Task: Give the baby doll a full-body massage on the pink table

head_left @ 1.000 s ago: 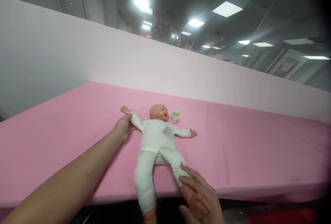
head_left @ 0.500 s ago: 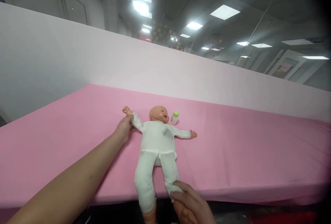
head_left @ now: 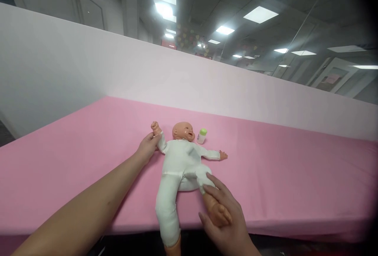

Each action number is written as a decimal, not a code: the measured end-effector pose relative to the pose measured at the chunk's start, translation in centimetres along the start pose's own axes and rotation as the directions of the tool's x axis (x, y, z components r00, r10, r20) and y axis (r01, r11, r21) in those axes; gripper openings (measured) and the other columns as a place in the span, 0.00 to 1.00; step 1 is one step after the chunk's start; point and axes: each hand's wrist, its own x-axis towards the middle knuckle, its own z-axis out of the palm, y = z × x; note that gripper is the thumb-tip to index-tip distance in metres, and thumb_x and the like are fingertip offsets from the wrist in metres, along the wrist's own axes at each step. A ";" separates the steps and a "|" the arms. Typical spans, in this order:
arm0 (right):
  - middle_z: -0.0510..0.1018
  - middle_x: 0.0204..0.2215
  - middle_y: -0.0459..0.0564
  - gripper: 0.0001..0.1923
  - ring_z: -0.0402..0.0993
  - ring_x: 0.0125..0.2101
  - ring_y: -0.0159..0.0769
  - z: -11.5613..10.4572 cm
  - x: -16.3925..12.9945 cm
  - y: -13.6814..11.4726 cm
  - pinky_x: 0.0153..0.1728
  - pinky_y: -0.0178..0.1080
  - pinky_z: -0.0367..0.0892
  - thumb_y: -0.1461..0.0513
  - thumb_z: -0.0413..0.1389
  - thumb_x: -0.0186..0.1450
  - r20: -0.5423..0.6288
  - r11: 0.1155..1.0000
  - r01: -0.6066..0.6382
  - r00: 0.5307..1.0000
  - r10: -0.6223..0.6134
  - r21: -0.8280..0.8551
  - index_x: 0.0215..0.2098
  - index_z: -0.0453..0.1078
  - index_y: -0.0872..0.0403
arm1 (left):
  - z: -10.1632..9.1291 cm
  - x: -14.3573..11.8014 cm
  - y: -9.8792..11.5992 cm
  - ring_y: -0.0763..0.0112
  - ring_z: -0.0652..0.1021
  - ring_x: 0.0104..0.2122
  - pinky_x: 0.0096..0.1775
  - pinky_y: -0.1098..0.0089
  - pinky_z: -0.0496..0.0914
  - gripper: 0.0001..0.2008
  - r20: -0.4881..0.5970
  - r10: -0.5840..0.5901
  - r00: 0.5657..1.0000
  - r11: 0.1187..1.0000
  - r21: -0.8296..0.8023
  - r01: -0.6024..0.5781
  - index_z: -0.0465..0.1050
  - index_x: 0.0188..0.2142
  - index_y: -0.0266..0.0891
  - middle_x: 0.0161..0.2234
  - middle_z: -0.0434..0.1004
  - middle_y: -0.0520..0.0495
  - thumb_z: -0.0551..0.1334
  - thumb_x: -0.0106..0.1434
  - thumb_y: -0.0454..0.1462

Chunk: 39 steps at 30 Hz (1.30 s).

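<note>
A baby doll (head_left: pixel 180 157) in a white top and trousers lies on its back, its head turned to the right. My left hand (head_left: pixel 148 147) is closed round the sleeved forearm on the left, just below the doll's raised fist. With my right hand (head_left: pixel 228 212) I hold the doll's leg on the right, bent up at the knee, the bare foot (head_left: pixel 220 213) lying against my palm. The other leg (head_left: pixel 167 208) stretches straight down past the table's front edge. Beside the doll's head stands a small bottle (head_left: pixel 202 136) with a green cap.
Pink cloth (head_left: pixel 280 177) covers the table top, with some wrinkles at the right. A low white partition (head_left: pixel 177 78) runs along the back. Above it, glass shows ceiling lights and doors. The table's front edge (head_left: pixel 141 228) drops to a dark area.
My right hand has raised the doll's leg and bent it toward the belly. My left hand has brought the doll's arm slightly right, closer to its head.
</note>
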 end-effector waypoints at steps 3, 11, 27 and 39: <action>0.63 0.68 0.56 0.27 0.66 0.64 0.52 1.2 1.8 0.5 0.61 0.50 0.69 0.62 0.63 0.61 0.012 0.995 -0.101 0.995 0.101 -0.007 0.58 0.70 0.49 | 0.5 -0.6 -0.3 0.61 0.78 0.31 0.34 0.64 0.73 0.25 0.023 0.086 0.996 0.976 0.197 -0.089 0.75 0.44 0.39 0.32 0.79 0.46 0.67 0.58 0.56; 0.58 0.70 0.49 0.29 0.64 0.65 0.51 3.8 5.4 1.8 0.61 0.52 0.68 0.61 0.63 0.61 0.161 0.964 -0.237 0.954 0.254 -0.120 0.60 0.70 0.44 | 1.9 -2.4 0.6 0.51 0.76 0.49 0.48 0.59 0.69 0.23 0.291 0.243 0.925 0.561 0.736 -0.379 0.76 0.57 0.49 0.44 0.79 0.42 0.61 0.64 0.50; 0.62 0.69 0.51 0.27 0.65 0.65 0.51 5.2 5.9 2.4 0.61 0.53 0.68 0.60 0.62 0.62 0.141 0.963 -0.220 0.960 0.242 -0.159 0.59 0.71 0.45 | 1.2 -1.9 0.3 0.50 0.76 0.49 0.49 0.57 0.68 0.25 0.313 0.208 0.927 0.553 0.744 -0.375 0.74 0.59 0.51 0.46 0.77 0.41 0.60 0.65 0.51; 0.59 0.70 0.56 0.27 0.64 0.65 0.51 4.3 1.1 2.0 0.60 0.49 0.70 0.64 0.61 0.61 0.004 0.992 -0.122 0.992 0.122 -0.036 0.59 0.70 0.48 | 0.0 -1.3 0.2 0.57 0.80 0.35 0.35 0.64 0.69 0.21 0.158 0.160 0.974 0.815 0.536 -0.221 0.75 0.47 0.45 0.37 0.82 0.46 0.59 0.64 0.55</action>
